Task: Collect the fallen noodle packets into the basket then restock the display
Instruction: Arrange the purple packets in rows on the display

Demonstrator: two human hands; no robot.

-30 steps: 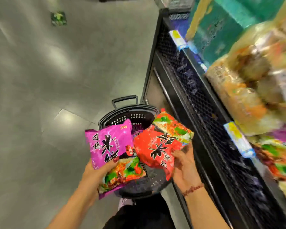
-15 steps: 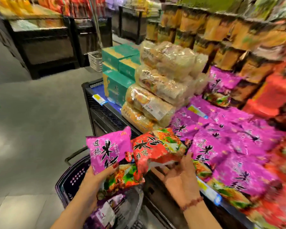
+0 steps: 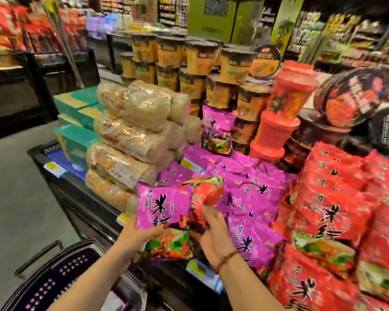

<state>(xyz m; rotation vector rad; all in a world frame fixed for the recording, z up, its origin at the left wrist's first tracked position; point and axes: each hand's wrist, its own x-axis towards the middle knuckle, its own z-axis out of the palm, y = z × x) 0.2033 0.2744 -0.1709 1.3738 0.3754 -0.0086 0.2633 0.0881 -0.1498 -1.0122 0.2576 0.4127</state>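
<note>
Presently, the left hand (image 3: 134, 237) has its thumb laid across the lower front of a purple packet (image 3: 161, 209). The remaining fingers are hidden behind the wrapper, and the hand is clamped on it. The right hand (image 3: 213, 234) has its fingers curled round the lower end of a red packet (image 3: 203, 196). That packet is crumpled, tilted and touching the right edge of the purple one. A bead bracelet (image 3: 226, 260) sits on the right wrist.

Both packets are held up at the front edge of the display stand (image 3: 81, 198), just in front of the pile of purple packets (image 3: 252, 198). A pile of red packets (image 3: 335, 209) lies directly to the right of that pile, touching it. A yellow price label (image 3: 195, 268) is fixed to the front rail below the hands.

The basket (image 3: 54, 279), dark with a perforated wall, stands on the floor beside the stand, under the left forearm. Its contents cannot be made out.

Further back on the stand:
- Clear bags of noodles (image 3: 133, 131) are stacked at the left.
- Teal boxes (image 3: 76, 135) sit beside those bags.
- Orange cups (image 3: 189, 63) are stacked in tiers behind.
- Red tubs (image 3: 285, 108) are stacked to the right of the cups.

The outer parts of the view are blurred.
</note>
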